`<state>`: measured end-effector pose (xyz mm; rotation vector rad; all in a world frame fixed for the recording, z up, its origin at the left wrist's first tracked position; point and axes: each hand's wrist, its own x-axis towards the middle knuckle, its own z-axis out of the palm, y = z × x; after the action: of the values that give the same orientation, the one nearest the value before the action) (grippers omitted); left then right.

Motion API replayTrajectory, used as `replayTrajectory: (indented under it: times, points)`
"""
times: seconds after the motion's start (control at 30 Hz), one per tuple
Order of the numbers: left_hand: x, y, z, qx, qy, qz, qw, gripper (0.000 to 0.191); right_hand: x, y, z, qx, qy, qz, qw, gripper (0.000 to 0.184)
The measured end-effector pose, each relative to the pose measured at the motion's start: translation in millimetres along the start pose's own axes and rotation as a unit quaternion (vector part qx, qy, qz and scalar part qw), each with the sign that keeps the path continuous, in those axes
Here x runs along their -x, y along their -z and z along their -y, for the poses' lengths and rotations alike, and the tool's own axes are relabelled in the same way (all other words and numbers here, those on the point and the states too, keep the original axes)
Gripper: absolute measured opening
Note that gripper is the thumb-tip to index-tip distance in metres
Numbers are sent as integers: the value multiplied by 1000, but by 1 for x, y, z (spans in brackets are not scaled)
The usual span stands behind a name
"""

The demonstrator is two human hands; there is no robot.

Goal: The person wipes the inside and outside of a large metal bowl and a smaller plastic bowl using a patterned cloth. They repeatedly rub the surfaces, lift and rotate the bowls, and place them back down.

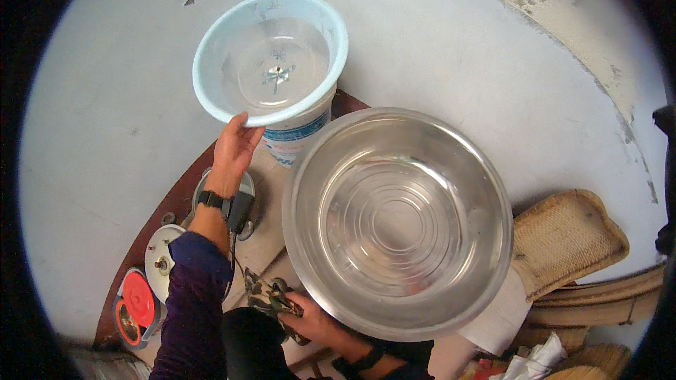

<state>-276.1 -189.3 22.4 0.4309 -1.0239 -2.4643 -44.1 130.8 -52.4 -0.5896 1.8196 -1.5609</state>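
Note:
My left hand [237, 142] grips the near rim of a pale blue plastic basin [338, 45]. The basin rests on a white plastic bucket [296, 134] with blue printing, in the corner by the wall. Lower down, my right hand [311, 322] holds a camouflage-patterned cloth [272, 298], partly hidden by my fingers. Right of both hands sits a large round stainless-steel basin [398, 227] with ringed ridges in its base; only reflections show inside it. My right wrist passes under its near rim in the view.
A woven basket tray [575, 243] leans by the wall at right. Left of my forearm are a round white lid [161, 258] with metal fittings and a red plastic lid [140, 298]. Crumpled white plastic [533, 361] lies at lower right.

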Motion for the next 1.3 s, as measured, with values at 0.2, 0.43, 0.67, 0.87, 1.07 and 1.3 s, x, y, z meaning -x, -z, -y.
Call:
replayTrajectory:
  times: [0.2, 0.43, 0.67, 0.87, 1.07, 1.3]
  points:
    - [87, 2, -20, -37, 6, -9, 999, 34, -4, 5, 1, -43, -40, 37, 998, 46]
    - [195, 9, -22, 8, -1, -12, 1000, 39, 7, 12, 15, -25, -70, 82, 994, 41]
    - [243, 46, -16, 57, 24, -1, 998, 40, 32, 11, 10, -55, -125, 63, 989, 35]
    - [256, 63, -9, 67, 47, 17, 996, 41, 68, 15, 4, -44, -162, -1, 986, 39]
    - [256, 61, -15, 80, 32, 18, 996, 39, 76, 6, 14, -46, -155, -13, 987, 48]
    - [262, 61, -10, 53, 43, 20, 997, 36, 86, 3, 45, 36, -107, -27, 993, 51]
